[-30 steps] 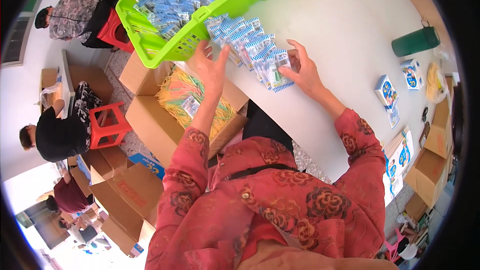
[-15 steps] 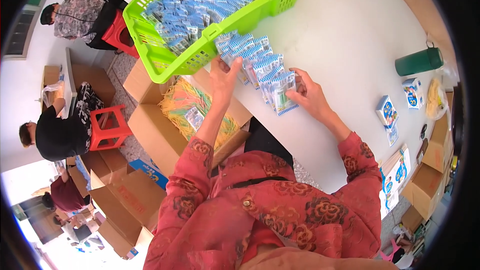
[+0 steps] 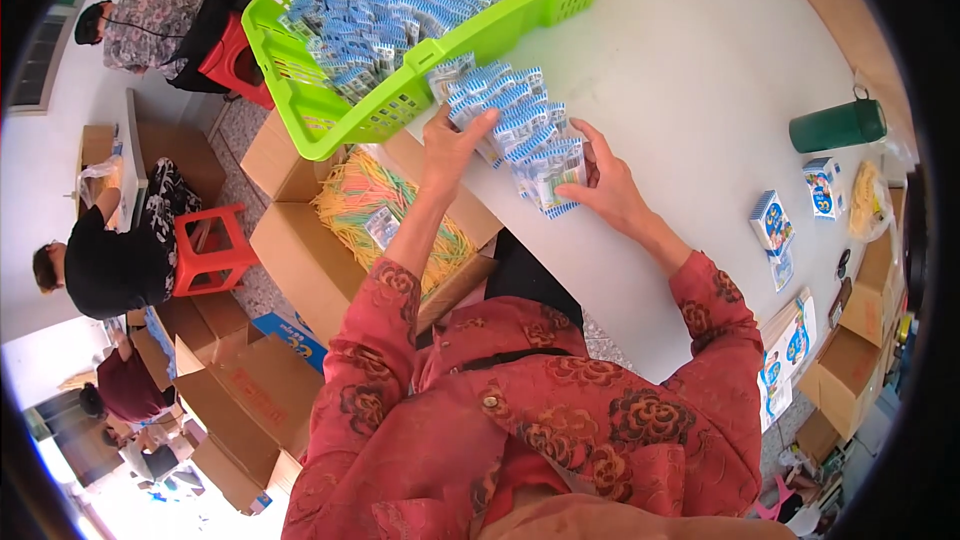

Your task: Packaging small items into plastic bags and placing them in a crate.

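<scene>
An overlapping row of small blue-and-white sachets [image 3: 508, 112] lies at the table's edge, between my two hands. My left hand [image 3: 455, 145] is closed on the left side of the row, its thumb along the sachets and its fingers partly hidden. At the row's near right end, my right hand [image 3: 608, 185] grips sachets, thumb in front and fingers behind. Just beyond stands a bright green plastic basket [image 3: 430, 58], heaped with similar sachets [image 3: 420, 5]. One more sachet [image 3: 452, 76] leans by the basket wall, next to the row.
Below the table's left edge, a cardboard box [image 3: 305, 255] holds thin coloured sticks [image 3: 375, 205] and a loose sachet [image 3: 381, 228]. On the white table [image 3: 690, 90] are a green bottle [image 3: 838, 125] and small printed boxes [image 3: 772, 224]. Several people sit at left near red stools [image 3: 212, 250].
Both hands have pushed the row's sachets closer together. My right hand has shifted slightly left and up, and the near end of the row has moved toward the basket.
</scene>
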Demonstrator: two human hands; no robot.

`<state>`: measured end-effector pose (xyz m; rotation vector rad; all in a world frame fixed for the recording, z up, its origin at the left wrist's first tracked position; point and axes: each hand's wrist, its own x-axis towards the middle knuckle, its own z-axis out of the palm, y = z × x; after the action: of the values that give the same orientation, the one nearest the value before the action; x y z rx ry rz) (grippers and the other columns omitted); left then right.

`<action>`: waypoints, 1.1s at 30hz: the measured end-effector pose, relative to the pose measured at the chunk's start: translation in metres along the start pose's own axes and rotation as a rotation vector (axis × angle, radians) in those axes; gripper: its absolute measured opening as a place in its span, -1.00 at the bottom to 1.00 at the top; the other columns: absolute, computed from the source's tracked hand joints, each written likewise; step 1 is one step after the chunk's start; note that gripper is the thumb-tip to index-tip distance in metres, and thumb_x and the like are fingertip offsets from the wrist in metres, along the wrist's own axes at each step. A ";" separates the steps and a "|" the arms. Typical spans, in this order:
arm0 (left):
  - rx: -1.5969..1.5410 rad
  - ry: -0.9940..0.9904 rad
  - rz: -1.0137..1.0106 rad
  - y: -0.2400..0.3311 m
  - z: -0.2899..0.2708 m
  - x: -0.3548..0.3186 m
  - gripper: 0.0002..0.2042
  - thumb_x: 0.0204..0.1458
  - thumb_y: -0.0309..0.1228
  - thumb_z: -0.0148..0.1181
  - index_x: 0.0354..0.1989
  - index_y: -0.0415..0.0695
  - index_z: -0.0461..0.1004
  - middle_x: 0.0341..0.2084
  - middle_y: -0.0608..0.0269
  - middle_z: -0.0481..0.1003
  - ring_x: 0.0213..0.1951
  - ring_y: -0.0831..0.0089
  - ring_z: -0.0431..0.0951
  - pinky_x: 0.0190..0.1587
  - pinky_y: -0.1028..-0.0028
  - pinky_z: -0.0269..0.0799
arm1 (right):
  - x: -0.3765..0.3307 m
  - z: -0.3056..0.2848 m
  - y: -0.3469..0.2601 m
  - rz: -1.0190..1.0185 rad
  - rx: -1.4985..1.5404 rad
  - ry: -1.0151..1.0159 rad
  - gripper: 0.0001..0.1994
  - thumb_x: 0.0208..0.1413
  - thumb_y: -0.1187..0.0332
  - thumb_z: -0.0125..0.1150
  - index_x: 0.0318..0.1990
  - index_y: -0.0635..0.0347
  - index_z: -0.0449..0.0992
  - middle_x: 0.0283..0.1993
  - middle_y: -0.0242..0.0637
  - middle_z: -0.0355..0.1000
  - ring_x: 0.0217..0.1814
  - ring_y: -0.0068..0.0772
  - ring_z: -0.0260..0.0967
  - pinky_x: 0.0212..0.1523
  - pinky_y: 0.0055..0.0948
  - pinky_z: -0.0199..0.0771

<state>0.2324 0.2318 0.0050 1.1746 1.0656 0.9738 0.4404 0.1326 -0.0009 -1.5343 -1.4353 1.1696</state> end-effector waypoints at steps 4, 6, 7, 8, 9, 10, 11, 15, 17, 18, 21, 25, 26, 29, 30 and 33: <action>-0.018 -0.030 0.020 -0.005 0.004 0.002 -0.51 -0.12 -0.24 0.29 -0.05 -0.23 0.33 -0.28 0.27 0.47 -0.29 0.59 0.44 -0.23 0.52 0.37 | 0.009 -0.002 0.001 0.016 0.056 -0.047 -0.23 -0.20 0.53 0.30 0.22 0.20 0.03 -0.11 -0.25 0.37 -0.23 -0.57 0.31 -0.26 -0.60 0.33; -0.082 -0.051 0.029 -0.007 0.008 0.003 -0.49 -0.07 -0.23 0.24 0.02 -0.22 0.26 -0.27 0.31 0.45 -0.31 0.60 0.41 -0.25 0.54 0.35 | 0.012 -0.002 0.007 -0.013 0.063 -0.090 -0.18 -0.23 0.49 0.34 0.24 0.21 0.01 0.00 -0.20 0.28 -0.13 -0.52 0.29 -0.18 -0.59 0.32; -0.082 -0.054 0.028 -0.008 0.009 0.002 -0.49 -0.07 -0.23 0.24 0.02 -0.22 0.26 -0.27 0.31 0.45 -0.31 0.60 0.41 -0.25 0.54 0.35 | 0.012 -0.004 0.008 -0.012 0.063 -0.087 -0.18 -0.23 0.49 0.34 0.24 0.21 0.01 0.00 -0.20 0.28 -0.13 -0.52 0.29 -0.18 -0.59 0.32; -0.144 -0.095 0.039 -0.008 0.010 0.002 -0.46 -0.05 -0.19 0.21 0.05 -0.21 0.22 -0.25 0.31 0.44 -0.28 0.59 0.41 -0.21 0.55 0.34 | 0.012 -0.006 0.001 -0.103 -0.088 -0.045 -0.13 -0.28 0.41 0.38 0.24 0.22 -0.01 0.01 -0.17 0.26 -0.10 -0.41 0.29 -0.13 -0.50 0.31; -0.205 -0.135 0.050 -0.008 0.010 0.002 -0.44 -0.03 -0.15 0.17 0.08 -0.20 0.19 -0.23 0.32 0.43 -0.26 0.58 0.40 -0.17 0.56 0.34 | 0.013 -0.007 -0.003 -0.195 -0.239 -0.003 -0.08 -0.33 0.34 0.42 0.24 0.24 -0.02 0.01 -0.14 0.25 -0.08 -0.29 0.29 -0.08 -0.42 0.31; -0.205 -0.135 0.049 -0.011 0.008 0.003 -0.44 -0.03 -0.15 0.17 0.08 -0.20 0.19 -0.23 0.32 0.43 -0.26 0.58 0.40 -0.17 0.56 0.34 | 0.014 -0.008 -0.003 -0.195 -0.238 -0.003 -0.08 -0.33 0.34 0.42 0.24 0.24 -0.02 0.01 -0.14 0.25 -0.08 -0.29 0.29 -0.08 -0.42 0.31; -0.202 -0.191 0.000 -0.013 0.004 0.004 -0.40 -0.03 -0.09 0.15 0.10 -0.20 0.17 -0.18 0.30 0.41 -0.19 0.56 0.39 -0.10 0.54 0.31 | 0.015 -0.008 -0.005 -0.243 -0.253 0.039 -0.04 -0.36 0.32 0.43 0.25 0.23 -0.06 0.13 -0.12 0.13 0.07 -0.23 0.19 0.04 -0.39 0.23; -0.216 -0.363 0.004 -0.011 0.005 0.000 -0.27 -0.10 0.07 0.15 0.13 -0.20 0.13 -0.08 0.26 0.36 -0.03 0.52 0.34 0.06 0.49 0.22 | 0.021 -0.008 0.002 -0.246 -0.134 0.047 0.10 -0.45 0.28 0.48 0.30 0.14 -0.16 0.32 -0.09 -0.09 0.35 -0.12 -0.10 0.27 -0.32 -0.02; -0.205 -0.409 0.017 -0.008 0.006 -0.003 -0.21 -0.15 0.11 0.19 0.14 -0.21 0.12 -0.04 0.24 0.32 0.00 0.50 0.30 0.08 0.48 0.20 | 0.025 -0.010 0.000 -0.276 -0.086 0.000 0.12 -0.45 0.28 0.49 0.30 0.13 -0.20 0.31 -0.08 -0.07 0.34 -0.12 -0.08 0.27 -0.32 -0.03; -0.174 -0.435 0.014 -0.007 0.006 -0.006 -0.16 -0.19 0.14 0.20 0.15 -0.22 0.10 -0.03 0.23 0.31 0.01 0.50 0.29 0.08 0.48 0.19 | 0.026 -0.011 -0.002 -0.308 -0.038 -0.048 0.15 -0.46 0.28 0.50 0.31 0.12 -0.23 0.31 -0.08 -0.05 0.34 -0.12 -0.07 0.27 -0.33 -0.03; -0.149 -0.518 -0.004 -0.003 0.008 -0.015 -0.06 -0.26 0.19 0.23 0.19 -0.22 0.03 0.03 0.21 0.26 0.06 0.46 0.25 0.11 0.45 0.15 | 0.028 -0.010 0.002 -0.238 0.075 -0.143 0.13 -0.44 0.31 0.49 0.31 0.14 -0.22 0.27 -0.07 0.03 0.31 -0.18 0.00 0.26 -0.37 -0.02; 0.127 -0.491 -0.037 -0.010 0.003 -0.023 0.11 -0.36 0.27 0.24 0.26 -0.21 -0.16 0.14 0.15 0.11 0.18 0.37 0.11 0.21 0.39 0.01 | 0.032 -0.012 0.000 -0.248 0.168 -0.204 0.11 -0.42 0.34 0.49 0.30 0.18 -0.20 0.22 -0.09 0.10 0.26 -0.26 0.06 0.23 -0.40 0.00; 0.125 -0.499 -0.044 -0.009 0.001 -0.026 0.11 -0.36 0.27 0.24 0.26 -0.21 -0.16 0.14 0.15 0.11 0.18 0.37 0.11 0.21 0.39 0.01 | 0.031 -0.013 -0.001 -0.195 0.195 -0.225 0.11 -0.44 0.38 0.49 0.30 0.21 -0.20 0.22 -0.16 0.09 0.26 -0.34 0.03 0.24 -0.41 -0.01; -0.064 -0.644 -0.059 0.000 -0.005 -0.036 0.16 -0.42 0.10 0.40 0.28 -0.19 -0.24 0.19 0.13 0.03 0.21 0.33 0.05 0.25 0.38 -0.08 | 0.029 -0.015 -0.001 -0.142 0.203 -0.255 0.10 -0.45 0.43 0.50 0.29 0.25 -0.18 0.21 -0.23 0.09 0.25 -0.42 0.02 0.23 -0.43 0.00; 0.056 -0.646 -0.029 0.006 -0.002 -0.039 0.18 -0.47 -0.04 0.47 0.28 -0.18 -0.25 0.18 0.12 0.05 0.21 0.33 0.06 0.25 0.38 -0.07 | 0.029 -0.015 -0.001 -0.151 0.182 -0.271 0.08 -0.44 0.44 0.49 0.28 0.27 -0.16 0.20 -0.23 0.11 0.24 -0.42 0.03 0.23 -0.43 0.01; 0.131 -0.590 -0.032 0.000 0.002 -0.045 0.19 -0.54 -0.28 0.54 0.28 -0.17 -0.24 0.17 0.12 0.07 0.20 0.34 0.08 0.24 0.37 -0.04 | 0.028 -0.016 -0.001 -0.177 0.149 -0.257 0.05 -0.40 0.38 0.47 0.28 0.22 -0.15 0.11 -0.15 0.24 0.15 -0.36 0.17 0.16 -0.43 0.12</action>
<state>0.2244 0.1881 0.0103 1.4300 0.6739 0.4823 0.4540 0.1613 0.0015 -1.1625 -1.5758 1.3682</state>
